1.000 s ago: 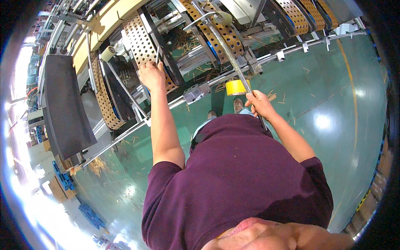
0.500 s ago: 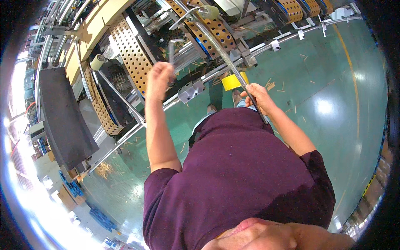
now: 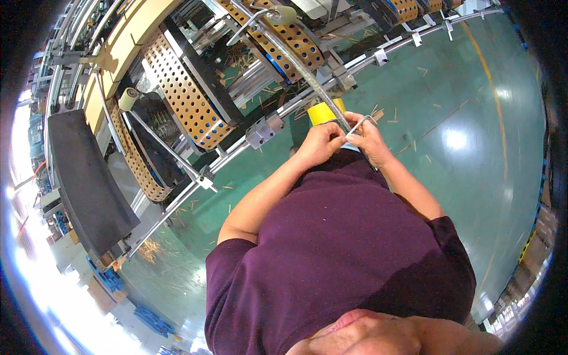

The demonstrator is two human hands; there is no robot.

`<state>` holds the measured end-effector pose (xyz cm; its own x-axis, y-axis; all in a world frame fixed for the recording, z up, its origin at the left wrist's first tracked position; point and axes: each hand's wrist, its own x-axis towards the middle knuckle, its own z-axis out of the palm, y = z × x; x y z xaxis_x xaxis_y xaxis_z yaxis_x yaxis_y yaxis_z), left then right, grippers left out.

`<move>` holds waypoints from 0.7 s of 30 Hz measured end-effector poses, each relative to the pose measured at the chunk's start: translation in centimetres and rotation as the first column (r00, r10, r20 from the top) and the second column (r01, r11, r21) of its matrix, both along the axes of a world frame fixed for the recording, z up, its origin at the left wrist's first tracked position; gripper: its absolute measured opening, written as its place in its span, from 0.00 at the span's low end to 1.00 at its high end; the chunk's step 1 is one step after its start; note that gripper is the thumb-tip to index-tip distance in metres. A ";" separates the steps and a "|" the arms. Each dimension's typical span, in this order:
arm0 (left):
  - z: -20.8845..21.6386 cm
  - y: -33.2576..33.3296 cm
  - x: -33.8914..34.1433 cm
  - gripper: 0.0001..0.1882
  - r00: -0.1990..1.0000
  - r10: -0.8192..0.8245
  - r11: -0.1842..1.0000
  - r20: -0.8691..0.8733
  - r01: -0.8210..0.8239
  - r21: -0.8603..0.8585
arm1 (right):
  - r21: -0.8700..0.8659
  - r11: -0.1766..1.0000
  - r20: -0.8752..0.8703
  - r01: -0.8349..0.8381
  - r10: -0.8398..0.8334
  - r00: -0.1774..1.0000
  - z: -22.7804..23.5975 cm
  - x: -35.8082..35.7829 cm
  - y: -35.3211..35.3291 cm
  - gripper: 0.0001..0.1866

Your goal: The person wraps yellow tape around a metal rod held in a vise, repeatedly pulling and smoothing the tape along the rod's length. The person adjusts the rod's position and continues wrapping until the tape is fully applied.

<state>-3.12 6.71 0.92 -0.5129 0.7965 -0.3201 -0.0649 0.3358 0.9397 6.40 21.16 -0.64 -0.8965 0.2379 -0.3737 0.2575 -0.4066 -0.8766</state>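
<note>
A long metal rod (image 3: 309,77) slants from the machine at the upper middle down to my waist. My right hand (image 3: 373,145) is closed around its lower part. Close beside it, my left hand (image 3: 322,143) pinches one end of a thin bent metal bar, which looks like an L-shaped hex key (image 3: 360,123). The bar crosses over the right hand's fingers, with its bend near the right knuckles. Just beyond both hands is a yellow band-like roll (image 3: 324,113), partly behind the rod. The lower end of the rod is partly hidden by the right hand.
Perforated tan curved plates (image 3: 183,89) stand on the machine ahead and to the left. A metal rail (image 3: 290,108) with clamps runs along its front edge. A dark curved panel (image 3: 89,177) lies far left. Thin wooden strips are scattered on the green floor (image 3: 449,165).
My left hand has come down and right from over the machine, bringing the hex key to the right hand at the rod. The right hand remains at the rod.
</note>
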 end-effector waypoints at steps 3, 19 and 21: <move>-0.2 0.8 -0.1 0.07 0.962 -0.024 1.000 -0.273 0.021 -0.011 | -0.233 0.969 -0.001 0.078 -0.081 0.997 -0.5 0.5 0.3 0.19; -3.1 -1.5 -6.6 0.29 0.972 -0.070 0.993 -0.225 0.046 -0.107 | -0.368 0.897 0.108 0.243 -0.219 0.970 -1.5 0.9 0.6 0.24; -2.4 -1.3 -6.7 0.26 0.954 -0.139 0.976 -0.266 0.086 -0.200 | -0.353 0.899 0.116 0.259 -0.232 0.966 -1.3 0.8 0.5 0.25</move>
<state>-9.82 5.38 -1.50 -0.5126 0.7948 -0.3248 0.2370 0.4945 0.8362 7.16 21.66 -1.96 -0.7961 0.2837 -0.5345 0.1628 -0.7503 -0.6407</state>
